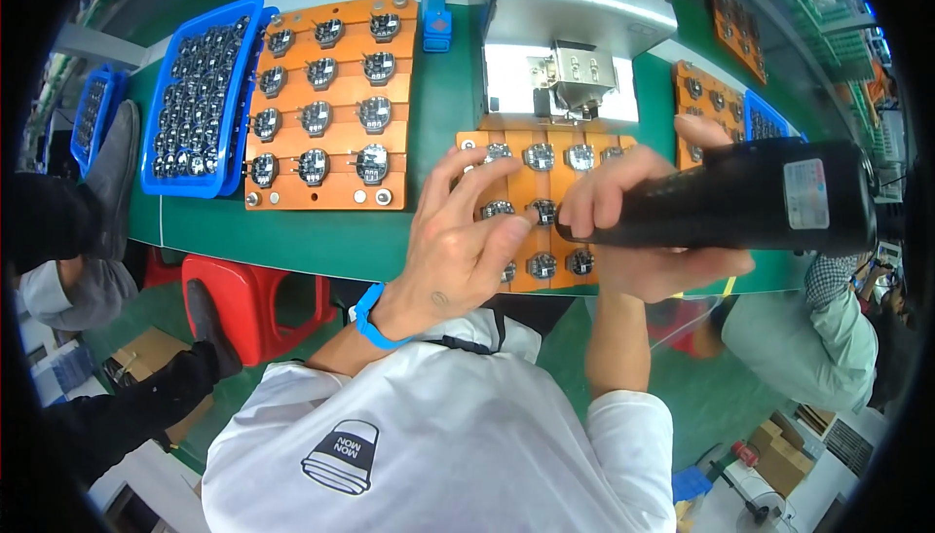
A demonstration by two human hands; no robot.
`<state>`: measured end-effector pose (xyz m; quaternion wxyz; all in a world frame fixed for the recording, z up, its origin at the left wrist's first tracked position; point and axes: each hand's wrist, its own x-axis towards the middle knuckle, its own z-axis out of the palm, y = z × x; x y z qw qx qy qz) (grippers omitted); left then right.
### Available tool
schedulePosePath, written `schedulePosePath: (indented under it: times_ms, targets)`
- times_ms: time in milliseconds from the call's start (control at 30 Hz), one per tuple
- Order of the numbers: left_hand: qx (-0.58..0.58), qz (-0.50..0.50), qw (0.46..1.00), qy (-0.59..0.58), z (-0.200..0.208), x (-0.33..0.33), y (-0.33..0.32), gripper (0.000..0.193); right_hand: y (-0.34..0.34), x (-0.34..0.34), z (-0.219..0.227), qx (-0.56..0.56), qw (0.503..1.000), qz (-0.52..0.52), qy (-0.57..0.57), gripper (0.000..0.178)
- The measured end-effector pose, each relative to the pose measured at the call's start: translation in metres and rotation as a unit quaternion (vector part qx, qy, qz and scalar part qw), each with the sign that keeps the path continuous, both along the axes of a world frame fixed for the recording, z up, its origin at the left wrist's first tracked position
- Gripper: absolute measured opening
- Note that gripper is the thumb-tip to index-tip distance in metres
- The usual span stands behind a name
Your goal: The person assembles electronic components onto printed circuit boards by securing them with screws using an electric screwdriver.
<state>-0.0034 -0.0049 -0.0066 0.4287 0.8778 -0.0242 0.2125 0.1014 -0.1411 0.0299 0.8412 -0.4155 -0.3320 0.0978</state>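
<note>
Lying on the green surface (292, 234) are a blue tray (149, 168) and an orange plate (336, 195); the left hand (453, 246), its grip apart, overlaps a nearer plate (561, 183), whose right side lies under a black tool (726, 197) clamped in the right hand (643, 274).

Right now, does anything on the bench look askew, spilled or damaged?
Nothing stands out. Round parts sit in even rows on the left orange tray; small pieces lie inside the blue bin. The left hand, right hand and black tool partly hide the middle tray.
</note>
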Motion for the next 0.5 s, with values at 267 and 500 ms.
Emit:
schedulePosePath:
  times_ms: [267, 500]
  targets:
    - [-0.003, 0.003, 1.000, 0.005, -0.001, -0.001, -0.001, 0.025, 0.000, -0.005, -0.006, -0.019, 1.000, -0.013, 0.003, 0.098]
    - [-0.002, -0.004, 1.000, 0.001, 0.000, 0.000, 0.000, 0.024, -0.001, -0.013, -0.017, 0.007, 0.997, -0.036, -0.061, 0.086]
